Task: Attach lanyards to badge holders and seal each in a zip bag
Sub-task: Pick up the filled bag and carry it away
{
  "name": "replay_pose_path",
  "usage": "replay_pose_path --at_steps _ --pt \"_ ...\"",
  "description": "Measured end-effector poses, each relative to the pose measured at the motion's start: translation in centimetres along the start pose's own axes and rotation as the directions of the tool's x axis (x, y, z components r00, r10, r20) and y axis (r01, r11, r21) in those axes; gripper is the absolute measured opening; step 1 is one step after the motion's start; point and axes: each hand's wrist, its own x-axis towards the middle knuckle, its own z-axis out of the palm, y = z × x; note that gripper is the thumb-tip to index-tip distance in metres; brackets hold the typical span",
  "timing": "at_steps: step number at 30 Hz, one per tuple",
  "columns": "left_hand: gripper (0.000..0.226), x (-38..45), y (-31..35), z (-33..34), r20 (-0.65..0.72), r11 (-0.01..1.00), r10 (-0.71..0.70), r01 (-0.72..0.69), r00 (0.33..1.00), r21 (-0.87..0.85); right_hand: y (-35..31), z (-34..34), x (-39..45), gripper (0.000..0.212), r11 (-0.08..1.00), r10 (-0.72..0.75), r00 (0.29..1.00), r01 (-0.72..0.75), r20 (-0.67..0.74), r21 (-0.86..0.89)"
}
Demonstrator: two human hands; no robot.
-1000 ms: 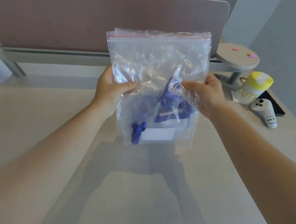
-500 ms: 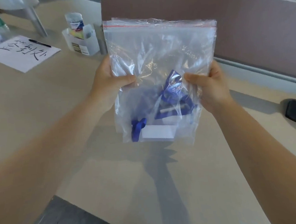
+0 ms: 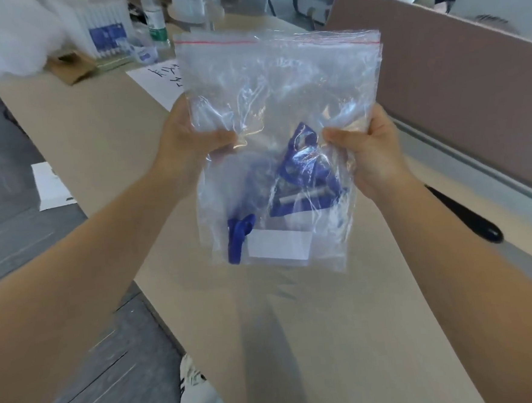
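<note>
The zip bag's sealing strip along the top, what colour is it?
Red, a thin line across the clear zip bag, seen in the head view.

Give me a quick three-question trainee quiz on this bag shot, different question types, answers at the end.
1. True or false: the bag lies flat on the table.
2. Which hands hold the bag? A) left only B) right only C) both
3. Fill in: the lanyard inside the bag is ____ in colour.

Key:
1. False: it is held up above the table.
2. C: left hand and right hand each pinch a side.
3. Blue.
</note>
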Motion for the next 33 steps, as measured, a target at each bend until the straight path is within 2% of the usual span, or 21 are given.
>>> replay_pose_path --at_steps 4,10,15,27,33 --pt "0.041 3.2 -0.5 -3.4 -0.035 1.000 -0.007 0.006 0.999 -0.025 1.1 3.4 3.4 0.038 1.000 -0.016 1.000 0.016 0.014 -0.009" --pt "0.042 9.4 -0.6 -9.3 -0.009 0.998 -0.056 0.056 0.998 -0.018 3.2 9.8 8.8 0.039 0.999 -0.019 0.999 0.018 -0.041 -0.028" --pt "0.040 13.4 -0.2 -14.8 0.004 0.997 -0.074 0.074 0.997 0.015 4.8 15.3 12.2 0.037 0.999 0.012 0.997 -0.008 -0.079 0.052" --pt "0.040 17.2 0.6 -22.4 -0.141 0.997 -0.071 0.073 0.987 0.014 6.2 23.8 17.5 0.036 0.999 -0.001 0.999 -0.001 0.049 0.045" --pt "0.041 19.5 0.3 -26.7 -0.113 0.997 -0.073 0.075 0.991 0.014 6.9 27.9 19.1 0.035 1.000 -0.006 0.999 0.006 0.048 -0.004"
